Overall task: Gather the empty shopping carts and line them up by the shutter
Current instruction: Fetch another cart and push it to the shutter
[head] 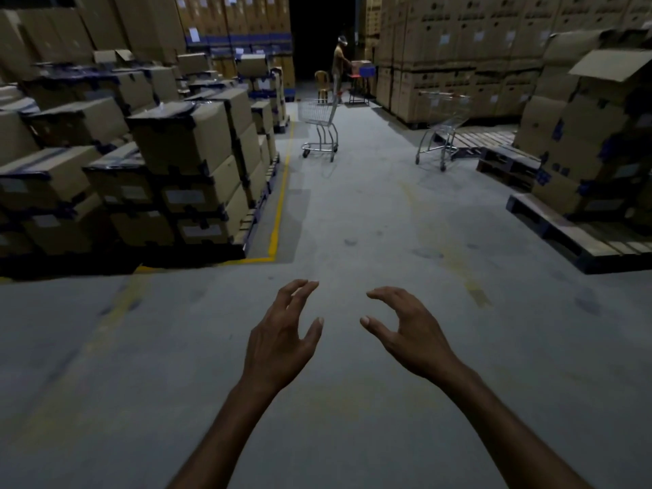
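Left hand (282,333), right hand (405,333): both empty, fingers loosely curled, held over concrete floor (352,224).
Centre cart (319,125): far up aisle, side-on, long axis across aisle, tall end to right.
Right cart (441,132): beside pallet (508,164), red handle toward stacked boxes (458,47); facing unclear in dim light.
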